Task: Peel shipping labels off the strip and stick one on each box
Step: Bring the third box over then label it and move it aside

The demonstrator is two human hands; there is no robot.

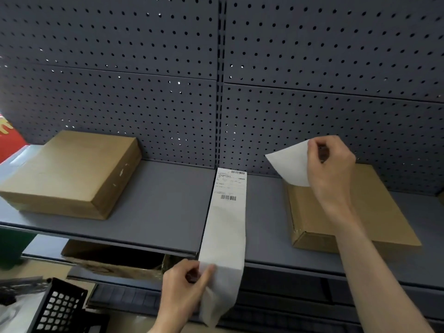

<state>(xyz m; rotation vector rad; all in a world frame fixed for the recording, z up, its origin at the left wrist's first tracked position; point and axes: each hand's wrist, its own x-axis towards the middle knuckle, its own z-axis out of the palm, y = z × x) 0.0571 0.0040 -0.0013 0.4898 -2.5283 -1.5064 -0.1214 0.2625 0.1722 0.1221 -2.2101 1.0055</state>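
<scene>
A long white label strip [225, 227] lies across the grey shelf [158, 200] and hangs over its front edge; one printed label with barcodes remains at its far end. My left hand [185, 292] pinches the strip's hanging lower part. My right hand [329, 169] holds a peeled white label [290, 162] by its edge, blank side toward me, in the air just above the far left corner of the flat brown box [374, 217] on the right. A thicker brown box [69, 171] sits on the shelf at the left, no label visible on it.
A grey pegboard wall [216, 68] rises behind the shelf. Below the shelf's left part sits an open cardboard carton [113, 258]. A black mesh basket [60, 306] stands at the bottom left. A red object [9, 140] shows at the left edge.
</scene>
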